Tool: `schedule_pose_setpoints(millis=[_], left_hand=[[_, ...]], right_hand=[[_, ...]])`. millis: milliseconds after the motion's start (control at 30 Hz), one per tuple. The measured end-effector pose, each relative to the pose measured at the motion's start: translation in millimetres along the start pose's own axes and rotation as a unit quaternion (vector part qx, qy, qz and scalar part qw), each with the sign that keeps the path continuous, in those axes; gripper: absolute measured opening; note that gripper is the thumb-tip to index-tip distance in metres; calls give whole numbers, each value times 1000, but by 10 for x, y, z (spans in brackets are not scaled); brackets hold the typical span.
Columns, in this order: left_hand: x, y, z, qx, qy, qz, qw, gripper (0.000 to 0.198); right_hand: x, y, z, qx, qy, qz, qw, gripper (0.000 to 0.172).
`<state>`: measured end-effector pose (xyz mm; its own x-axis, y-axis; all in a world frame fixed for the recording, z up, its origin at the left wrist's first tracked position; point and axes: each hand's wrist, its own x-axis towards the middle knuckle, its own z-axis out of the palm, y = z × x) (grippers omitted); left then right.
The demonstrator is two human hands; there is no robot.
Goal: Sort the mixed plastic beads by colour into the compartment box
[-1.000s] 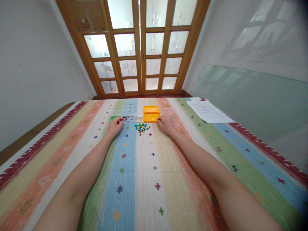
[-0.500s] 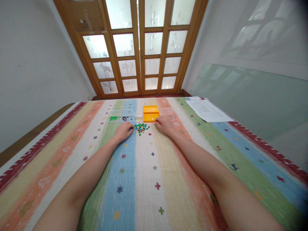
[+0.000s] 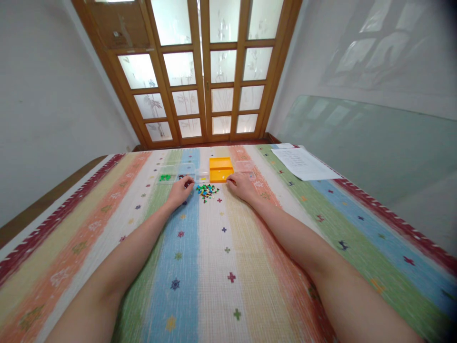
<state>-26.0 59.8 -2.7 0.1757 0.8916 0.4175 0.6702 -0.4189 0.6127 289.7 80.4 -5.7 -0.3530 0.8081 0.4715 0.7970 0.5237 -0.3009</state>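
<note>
A small heap of mixed beads or tiny pieces (image 3: pixel 207 191), green, blue, dark and pale, lies on the striped cloth between my hands. Just left of it is my left hand (image 3: pixel 180 192), thumb and fingers pinched together at the front edge of a clear box holding dark red pieces. Anything in that pinch is too small to make out. My right hand (image 3: pixel 241 186) rests by the near right corner of an open yellow box (image 3: pixel 221 163), its fingers curled together. Their tips hide whatever they may hold. A few tiny pale pieces lie inside the yellow box.
Green pieces (image 3: pixel 165 178) sit in a clear container at the left. A small clear box with yellow pieces (image 3: pixel 203 179) stands behind the heap. Another clear box (image 3: pixel 244 166) is behind my right hand. Printed paper sheets (image 3: pixel 303 163) lie at the far right.
My left hand has moved slightly away from the heap, forward to the clear box with dark red pieces. My right hand stays by the yellow box; the whole view has shifted a little.
</note>
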Motion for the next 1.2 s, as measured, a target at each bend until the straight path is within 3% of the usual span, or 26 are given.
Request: schedule_pose_setpoints(millis=[367, 500, 633, 800, 967, 1200], left_hand=[[582, -191, 296, -142, 50, -107, 983, 24], [566, -169, 379, -168, 59, -116, 977, 28], [440, -100, 320, -124, 68, -95, 985, 23], [294, 9, 196, -35, -25, -11, 999, 20], [204, 114, 113, 6, -159, 86, 983, 16], [189, 208, 20, 60, -203, 139, 968, 14]], right_hand=[[-10, -25, -7, 5, 5, 1, 1000, 19], [-8, -32, -14, 7, 3, 0, 1000, 19], [-6, -41, -16, 1, -7, -4, 1000, 19], [-8, -39, -22, 5, -3, -1, 1000, 20], [-9, -38, -49, 0, -3, -7, 1000, 19], [-15, -43, -57, 5, -4, -8, 1000, 20]])
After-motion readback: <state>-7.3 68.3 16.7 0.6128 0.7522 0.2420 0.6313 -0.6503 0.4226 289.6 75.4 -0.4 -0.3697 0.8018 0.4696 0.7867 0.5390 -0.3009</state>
